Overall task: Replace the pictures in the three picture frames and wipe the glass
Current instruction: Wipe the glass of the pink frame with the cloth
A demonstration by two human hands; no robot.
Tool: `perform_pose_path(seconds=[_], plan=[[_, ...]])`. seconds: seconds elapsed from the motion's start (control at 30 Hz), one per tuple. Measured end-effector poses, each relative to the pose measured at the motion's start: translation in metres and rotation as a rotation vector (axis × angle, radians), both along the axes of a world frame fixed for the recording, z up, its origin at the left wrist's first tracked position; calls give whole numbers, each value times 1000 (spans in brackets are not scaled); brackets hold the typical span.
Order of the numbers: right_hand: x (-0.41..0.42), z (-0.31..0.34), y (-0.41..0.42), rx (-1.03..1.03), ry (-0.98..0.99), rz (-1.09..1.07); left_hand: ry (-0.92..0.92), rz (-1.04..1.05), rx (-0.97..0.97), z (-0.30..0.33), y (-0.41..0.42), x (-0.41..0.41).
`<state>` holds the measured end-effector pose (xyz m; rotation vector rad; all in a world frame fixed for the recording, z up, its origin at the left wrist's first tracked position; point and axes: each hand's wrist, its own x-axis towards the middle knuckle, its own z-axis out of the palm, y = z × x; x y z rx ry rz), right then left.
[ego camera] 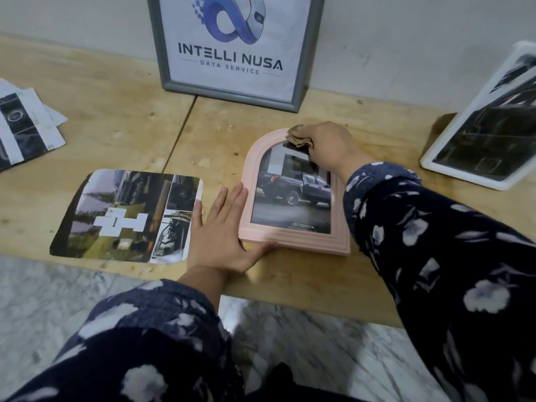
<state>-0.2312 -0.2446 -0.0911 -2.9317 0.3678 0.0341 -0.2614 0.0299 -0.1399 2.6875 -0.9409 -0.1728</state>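
A pink arched picture frame [293, 241] lies flat on the wooden table [116, 117], showing a photo of a dark pickup truck. My right hand [330, 146] grips a crumpled brown cloth [300, 136] and presses it on the top of the frame's glass. My left hand [223, 227] lies flat with straight fingers against the frame's left edge, the thumb along its bottom edge. A grey frame [168, 68] with a logo print leans on the wall behind. A white frame [452, 166] with a dark picture stands tilted at the right.
A loose printed picture [124, 216] with rounded corners lies left of my left hand. Several more prints [26, 129] are piled at the table's far left. The table's front edge runs just below the pink frame, with marble floor [58, 297] beneath.
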Motion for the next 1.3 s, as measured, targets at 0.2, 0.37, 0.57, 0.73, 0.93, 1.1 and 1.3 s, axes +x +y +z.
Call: perform_pose_path(seconds=[0.2,0.37,0.57,0.73,0.93,1.1,1.3], plan=[[-40,4,-11,-68,58,-143,-22,17,-19,0,-2,-3],[-78,3,0,-166,69,-195,-33,7,-12,2,-2,-6],[-125,-3,33,-8,-26,-238,-48,7,0,0,-3,-5],[-160,-11,64,73,-126,-282,-72,4,15,-1,-3,-7],[-191,-16,93,101,-248,-358,-70,-10,80,2,-3,-8],[-203,-8,108,114,-160,-362,-109,-34,313,12,-8,-7],[-207,23,103,441,-327,-685,18,-18,9,19,-4,-20]])
